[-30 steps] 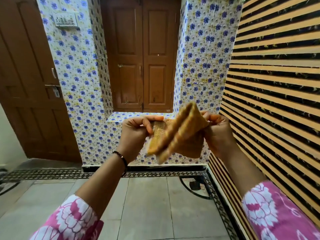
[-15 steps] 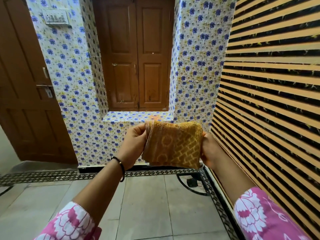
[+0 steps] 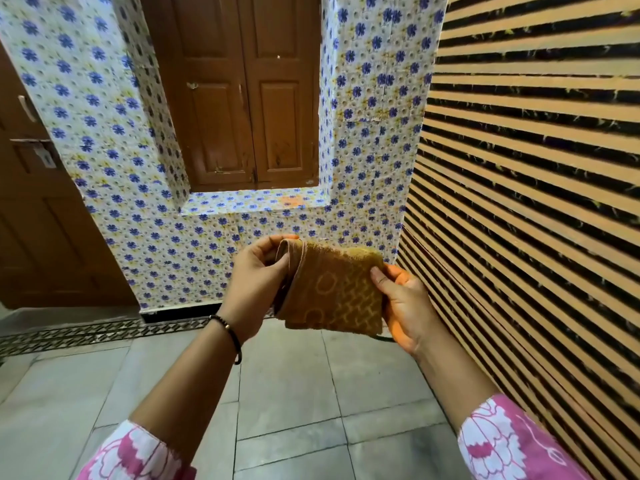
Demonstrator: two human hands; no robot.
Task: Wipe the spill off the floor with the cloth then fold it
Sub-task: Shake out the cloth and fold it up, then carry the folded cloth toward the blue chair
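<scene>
A mustard-yellow patterned cloth [image 3: 334, 289] is folded into a small square and held up in the air in front of me, above the grey tiled floor [image 3: 294, 393]. My left hand [image 3: 256, 282] grips its left folded edge, fingers curled round the layers. My right hand [image 3: 401, 303] holds the right edge, thumb pressed on the front face and fingers behind. No spill shows on the visible floor.
A blue-flowered tiled wall [image 3: 156, 237] with a recessed ledge [image 3: 256, 200] and brown wooden shutters [image 3: 242, 98] stands ahead. A striped orange-and-black wall [image 3: 536, 202] runs along the right. A brown door [image 3: 34, 220] is at the left.
The cloth went from a half-open, tilted fold to a flat closed square. Both hands lowered a little and my right thumb now presses the front face.
</scene>
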